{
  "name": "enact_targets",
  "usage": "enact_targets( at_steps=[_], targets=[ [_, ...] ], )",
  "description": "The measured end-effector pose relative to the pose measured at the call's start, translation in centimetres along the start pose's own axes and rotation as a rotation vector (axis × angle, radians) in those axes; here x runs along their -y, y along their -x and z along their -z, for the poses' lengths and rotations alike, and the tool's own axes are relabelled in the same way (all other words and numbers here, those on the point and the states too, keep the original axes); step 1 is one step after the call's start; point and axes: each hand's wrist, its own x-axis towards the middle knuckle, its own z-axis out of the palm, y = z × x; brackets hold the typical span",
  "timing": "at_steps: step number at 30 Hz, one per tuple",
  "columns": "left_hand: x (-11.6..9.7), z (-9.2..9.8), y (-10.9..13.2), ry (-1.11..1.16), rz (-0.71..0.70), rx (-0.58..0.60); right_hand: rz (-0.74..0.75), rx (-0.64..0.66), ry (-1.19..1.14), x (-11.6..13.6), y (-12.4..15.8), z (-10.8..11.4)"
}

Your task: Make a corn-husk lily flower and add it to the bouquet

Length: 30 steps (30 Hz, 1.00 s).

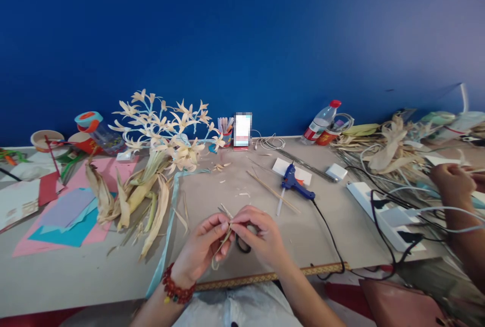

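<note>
Left grip (206,240) and right grip (261,236) meet over the near edge of the bench (265,266), thumbs and fingers pinched together on a thin pale strip (226,238); the strip passes between the fingertips and its lower end hangs in a small curl below the left fingers; a red beaded bracelet (178,285) circles the left wrist; a black loop handle (243,250) shows beneath the hands, mostly hidden.

To the right, a blue glue gun (295,184) lies partly on a white card (282,166), its black cord running over the near edge; thin sticks (267,185) lie just beside it; farther right sits a white power strip (373,213) with plugs in it, and a co-worker's hand (450,180) is at the edge of view.

On the left, dried husks (159,216) lie in a heap beside coloured paper sheets (70,211); behind them rises a spray of pale flowers (185,152) on light-blue stems; a propped phone (242,130) stands near the blue wall (242,39), beside a cup of pens (226,132).
</note>
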Motion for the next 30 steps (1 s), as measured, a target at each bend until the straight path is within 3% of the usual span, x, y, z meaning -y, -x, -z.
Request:
enact_targets(
  at_steps=[12, 22, 26, 29, 30],
  targets=[
    [-0.2, 0.3, 0.0, -0.119, -0.016, -0.064, 0.042, 0.033, 0.003, -0.6, 0.0, 0.3],
    [0.0, 0.2, 0.2, -0.128, -0.043, -0.055, 0.023, 0.142, 0.068, -0.3, 0.1, 0.9],
    [-0.1, 0.2, 0.3, -0.172, -0.123, -0.069, -0.116, 0.261, 0.386, -1.0, -2.7, 4.4],
    [-0.1, 0.2, 0.4, -0.241, -0.227, -0.106, -0.322, 0.207, 1.013, -2.8, -6.5, 7.6],
    [-0.1, 0.1, 0.4, -0.256, -0.253, -0.107, -0.380, 0.213, 1.091, -3.6, -7.7, 8.4]
  ],
)
